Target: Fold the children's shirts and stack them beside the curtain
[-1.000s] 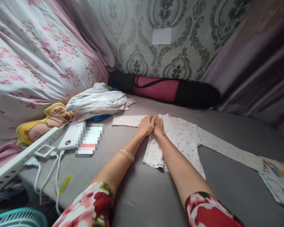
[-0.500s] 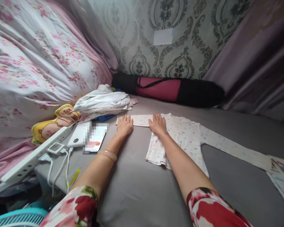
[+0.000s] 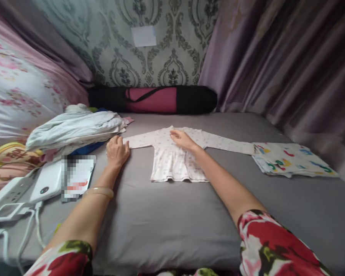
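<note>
A small white long-sleeved shirt point(image 3: 166, 165) with a faint print lies spread on the grey bed sheet, its sleeves reaching out to both sides. My left hand point(image 3: 117, 151) rests at the cuff of the left sleeve, fingers bent down and closed on the fabric. Over the upper middle of the shirt, near the collar, is my right hand point(image 3: 184, 139). Its fingers are loosely curled together, and I see no cloth between them. The right sleeve's cuff meets a folded white cloth with a colourful print point(image 3: 293, 159).
A pile of pale clothes point(image 3: 77, 128) sits at the left. Nearer are a phone-like device point(image 3: 79, 180), a white device point(image 3: 47, 182), a power strip point(image 3: 13, 195) with cables and a yellow cushion point(image 3: 5, 157). A black and dark-pink long bag point(image 3: 152, 99) lies along the wall.
My view has turned to the right. My right hand has lifted off the left sleeve and moved over the shirt's upper middle; my left hand, earlier flat, is now curled at the cuff.
</note>
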Action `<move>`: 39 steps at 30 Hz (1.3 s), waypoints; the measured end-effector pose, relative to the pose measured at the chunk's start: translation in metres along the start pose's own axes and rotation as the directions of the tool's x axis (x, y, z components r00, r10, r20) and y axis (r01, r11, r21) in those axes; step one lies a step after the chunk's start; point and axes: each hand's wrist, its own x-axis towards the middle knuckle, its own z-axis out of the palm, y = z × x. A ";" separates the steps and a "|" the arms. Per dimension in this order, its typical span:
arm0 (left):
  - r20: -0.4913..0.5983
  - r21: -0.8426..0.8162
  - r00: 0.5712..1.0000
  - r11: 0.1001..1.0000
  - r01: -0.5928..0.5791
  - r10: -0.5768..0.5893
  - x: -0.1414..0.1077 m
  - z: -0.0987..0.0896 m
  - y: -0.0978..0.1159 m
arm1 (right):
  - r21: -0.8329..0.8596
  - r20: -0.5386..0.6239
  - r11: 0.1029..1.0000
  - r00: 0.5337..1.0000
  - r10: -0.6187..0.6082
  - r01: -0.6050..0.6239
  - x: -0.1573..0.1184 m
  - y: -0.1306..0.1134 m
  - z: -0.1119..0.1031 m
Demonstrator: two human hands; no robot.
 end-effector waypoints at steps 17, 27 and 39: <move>0.680 -0.343 0.733 0.892 0.294 0.020 -0.071 -0.070 0.077 | -0.209 0.031 0.916 0.934 0.355 -0.341 -0.175 0.064 -0.086; 0.591 -0.305 0.806 0.931 0.200 0.020 -0.098 -0.069 0.096 | -0.556 -0.064 0.742 0.909 0.412 -0.375 -0.192 0.031 -0.070; 0.544 -0.425 0.839 0.852 0.307 -0.030 -0.102 -0.068 0.093 | -0.502 -0.093 0.805 0.945 0.314 -0.317 -0.193 0.029 -0.066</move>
